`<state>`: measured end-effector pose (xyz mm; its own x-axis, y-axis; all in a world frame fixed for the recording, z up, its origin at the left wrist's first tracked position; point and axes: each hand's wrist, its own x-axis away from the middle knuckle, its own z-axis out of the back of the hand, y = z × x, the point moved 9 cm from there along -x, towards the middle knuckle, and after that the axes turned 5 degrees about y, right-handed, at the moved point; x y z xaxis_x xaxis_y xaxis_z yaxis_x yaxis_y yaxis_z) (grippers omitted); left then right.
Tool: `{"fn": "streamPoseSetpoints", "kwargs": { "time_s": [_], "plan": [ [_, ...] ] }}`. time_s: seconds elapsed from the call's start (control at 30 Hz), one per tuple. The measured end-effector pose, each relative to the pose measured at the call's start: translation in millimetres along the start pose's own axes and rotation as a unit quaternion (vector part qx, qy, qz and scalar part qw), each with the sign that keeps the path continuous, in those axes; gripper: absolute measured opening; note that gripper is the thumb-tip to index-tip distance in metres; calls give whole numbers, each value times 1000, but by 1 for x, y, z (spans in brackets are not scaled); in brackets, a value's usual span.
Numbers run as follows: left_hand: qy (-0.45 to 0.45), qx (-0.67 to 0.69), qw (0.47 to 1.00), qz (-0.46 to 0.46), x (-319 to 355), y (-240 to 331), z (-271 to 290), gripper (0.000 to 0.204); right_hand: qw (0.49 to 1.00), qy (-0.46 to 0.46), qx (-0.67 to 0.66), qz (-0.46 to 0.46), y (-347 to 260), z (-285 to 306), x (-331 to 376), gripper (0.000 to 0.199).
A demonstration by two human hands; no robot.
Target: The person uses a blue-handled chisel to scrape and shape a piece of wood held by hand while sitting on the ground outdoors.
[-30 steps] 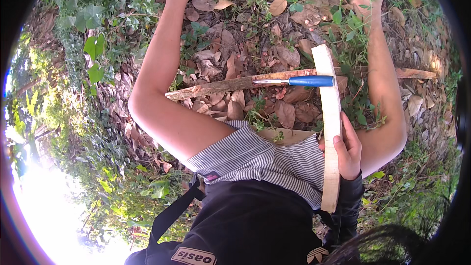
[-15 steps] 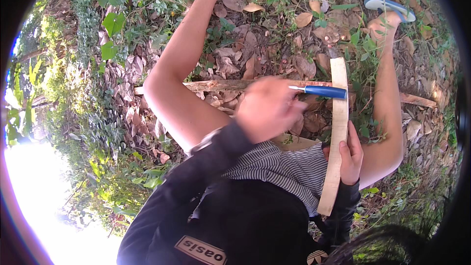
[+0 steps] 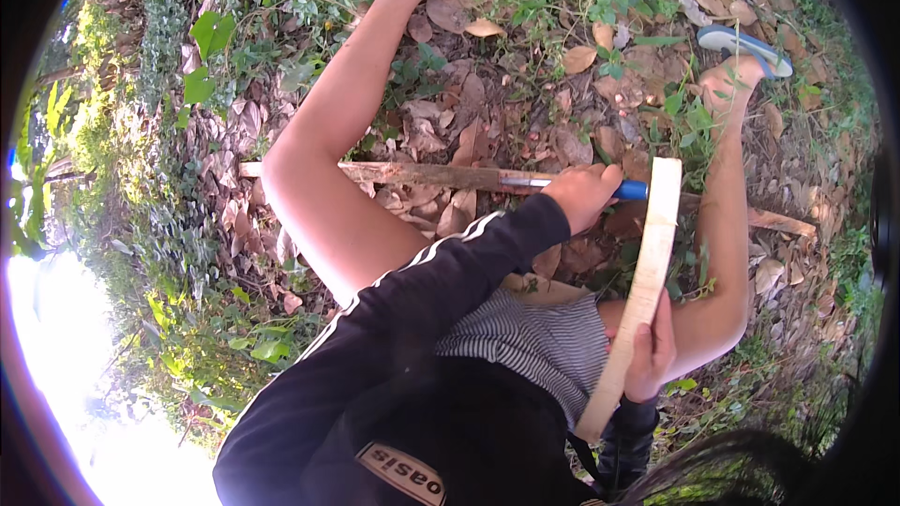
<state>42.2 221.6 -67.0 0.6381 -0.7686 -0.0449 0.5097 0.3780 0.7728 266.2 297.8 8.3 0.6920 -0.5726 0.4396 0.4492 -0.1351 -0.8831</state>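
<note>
A slim metal shaft with a blue handle (image 3: pixel 631 189), perhaps a screwdriver or chisel, is in my left hand (image 3: pixel 581 197). My fingers are wrapped around the handle, and the shaft points left. Just right of the handle's end stands a long, pale wooden strip (image 3: pixel 647 262), slightly tilted. My right hand (image 3: pixel 651 349) grips its lower part, with fingers along the right edge. The strip's lower end rests near my lap, over the striped shorts (image 3: pixel 525 342).
A rough wooden stick (image 3: pixel 422 175) lies across the ground behind my left hand, running under both bent legs. Dry leaves (image 3: pixel 469 141) and green plants (image 3: pixel 609 0) cover the ground. My feet wear slippers (image 3: pixel 745 45) at the far side.
My left hand, blurred beside the metal shaft before, is now closed around the blue handle. The handle has come off the strip to its left. The strip's top has tilted right and dropped lower.
</note>
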Motion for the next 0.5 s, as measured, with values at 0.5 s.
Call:
{"fn": "streamPoseSetpoints", "kwargs": {
  "time_s": [0.5],
  "plan": [
    [298,411,847,158,44,-65,128,13,980,108,-158,-50,-7,-7,-26,62]
  ]
}}
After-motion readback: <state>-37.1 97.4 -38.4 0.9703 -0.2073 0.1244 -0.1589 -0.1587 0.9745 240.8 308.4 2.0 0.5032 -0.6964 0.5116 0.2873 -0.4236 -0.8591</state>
